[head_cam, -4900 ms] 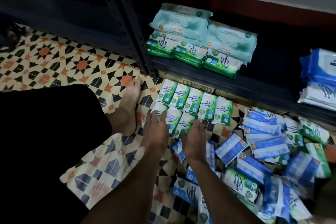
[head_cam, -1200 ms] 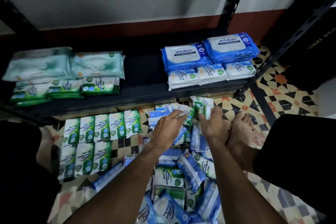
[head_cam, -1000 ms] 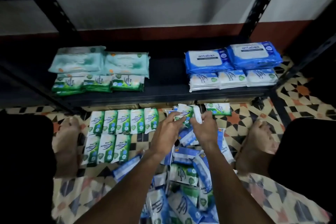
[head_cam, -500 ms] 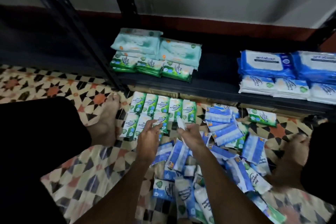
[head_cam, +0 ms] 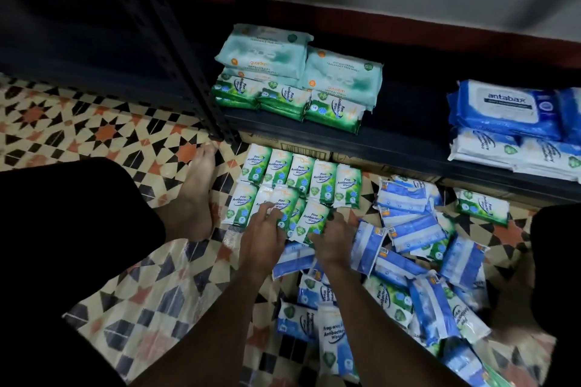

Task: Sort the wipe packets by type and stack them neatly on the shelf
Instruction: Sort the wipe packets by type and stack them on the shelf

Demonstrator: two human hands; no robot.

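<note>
Small green "Pine Antibacterial Wipes" packets point(head_cam: 323, 179) lie in two rows on the tiled floor below the dark shelf point(head_cam: 393, 148). My left hand point(head_cam: 262, 239) grips one green packet point(head_cam: 283, 203) lying slanted over the front row. Beside it, my right hand point(head_cam: 334, 239) pinches the lower edge of another green packet point(head_cam: 314, 220). A loose pile of blue-and-white packets point(head_cam: 418, 229) mixed with green ones spreads to the right and under my forearms. One green packet point(head_cam: 482, 206) lies alone near the shelf edge.
On the shelf, teal Guardian packs point(head_cam: 267, 50) sit on larger green pine packs point(head_cam: 333, 110); to the right, blue Antabax packs point(head_cam: 506, 104) top white packs point(head_cam: 490, 148). A shelf post point(head_cam: 176, 50) stands at left. My bare foot point(head_cam: 195, 198) and dark-clothed knees flank the packets.
My hands carried green packets from the mixed pile leftward and lowered them onto the front row of green packets. The view swung left and down.
</note>
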